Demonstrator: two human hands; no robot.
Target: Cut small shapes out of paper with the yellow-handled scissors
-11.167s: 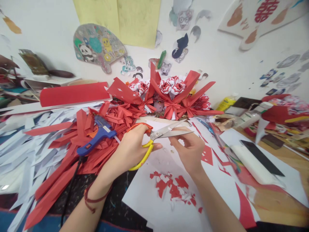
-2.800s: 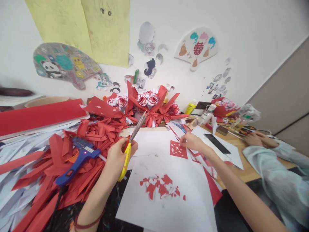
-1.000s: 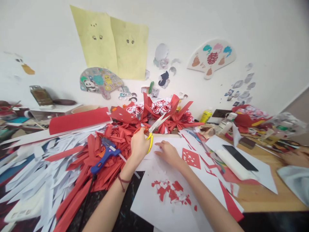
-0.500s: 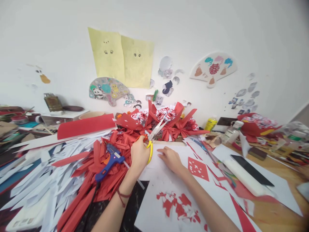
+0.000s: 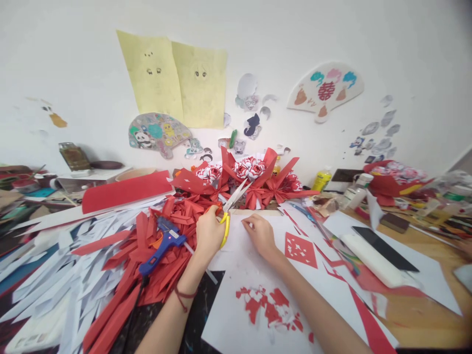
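My left hand [image 5: 211, 231] grips scissors [image 5: 225, 223] with a yellow handle loop and an orange one. Their blades are spread and point up and away from me. Over the white paper [image 5: 224, 290], my right hand [image 5: 260, 235] has its thumb and fingertips drawn together; anything between them is too small to make out. Red and white paper scraps [image 5: 269, 305] lie on the sheet, nearer to me than the hands. Right of my right wrist is a red paper square [image 5: 300, 250] with cut-out holes.
A blue glue gun [image 5: 162, 246] rests on folded red paper strips [image 5: 177, 268] at left, beside a heap of white strips [image 5: 81, 255]. Red-and-white paper flowers [image 5: 249, 169] stand at the back. To the right are a black phone [image 5: 385, 248], a bottle [image 5: 356, 191] and more paper.
My right hand's fingers have come together from a more stretched pose. The scissors remain in my left hand, their blades slightly lower in relation to the flowers. The view has shifted a little.
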